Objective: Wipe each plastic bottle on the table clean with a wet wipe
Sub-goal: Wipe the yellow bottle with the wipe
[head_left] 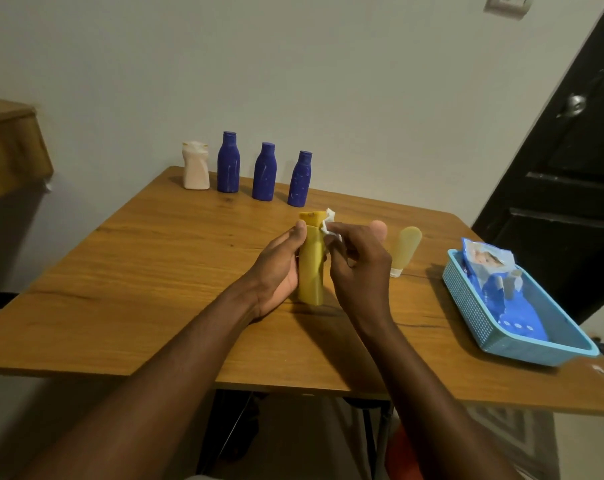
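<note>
A tall yellow bottle stands upright on the wooden table in the middle of the view. My left hand grips its left side. My right hand pinches a crumpled white wet wipe against the bottle's upper right side, near the cap. A pale yellow tube stands cap-down just right of my right hand. Along the table's far edge stand a pinkish-white bottle and three dark blue bottles.
A light blue plastic basket sits at the table's right edge with a blue pack of wet wipes in it. A dark door stands behind it. A wooden piece of furniture is at the far left.
</note>
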Demonstrator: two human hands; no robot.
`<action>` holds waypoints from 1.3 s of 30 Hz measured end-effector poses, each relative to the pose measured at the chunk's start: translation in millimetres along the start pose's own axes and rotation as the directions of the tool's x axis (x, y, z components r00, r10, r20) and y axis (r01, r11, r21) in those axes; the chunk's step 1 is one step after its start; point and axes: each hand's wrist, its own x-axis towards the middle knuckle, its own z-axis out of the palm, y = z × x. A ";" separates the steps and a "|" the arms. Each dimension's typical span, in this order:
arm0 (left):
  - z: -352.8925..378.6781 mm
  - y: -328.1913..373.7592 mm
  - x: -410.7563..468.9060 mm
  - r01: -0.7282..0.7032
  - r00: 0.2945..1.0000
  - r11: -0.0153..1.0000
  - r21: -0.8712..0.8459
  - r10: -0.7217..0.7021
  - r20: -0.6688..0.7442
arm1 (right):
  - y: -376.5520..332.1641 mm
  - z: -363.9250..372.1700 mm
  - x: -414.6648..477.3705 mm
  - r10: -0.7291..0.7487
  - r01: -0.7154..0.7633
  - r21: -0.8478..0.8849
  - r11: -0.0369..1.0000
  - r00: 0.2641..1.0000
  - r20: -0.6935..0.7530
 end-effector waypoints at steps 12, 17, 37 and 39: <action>-5.9 -1.7 7.6 0.004 0.996 0.999 0.032 -0.001 -0.092 | 0.1 -13.7 -42.7 -0.065 0.115 -0.151 0.982 0.952 0.300; -5.1 -3.3 3.9 -0.001 0.999 0.996 0.090 0.006 -0.049 | -3.2 -9.9 -18.1 -0.140 0.211 -0.236 0.949 0.947 0.288; -4.5 -0.7 1.4 0.065 0.998 0.998 0.012 -0.065 -0.005 | -6.7 -25.9 -33.5 -0.155 0.386 -0.308 0.869 0.805 0.572; -4.9 -2.0 1.3 0.077 0.997 0.997 0.022 -0.077 -0.004 | -5.6 -21.4 -16.6 -0.175 0.362 -0.336 0.869 0.862 0.477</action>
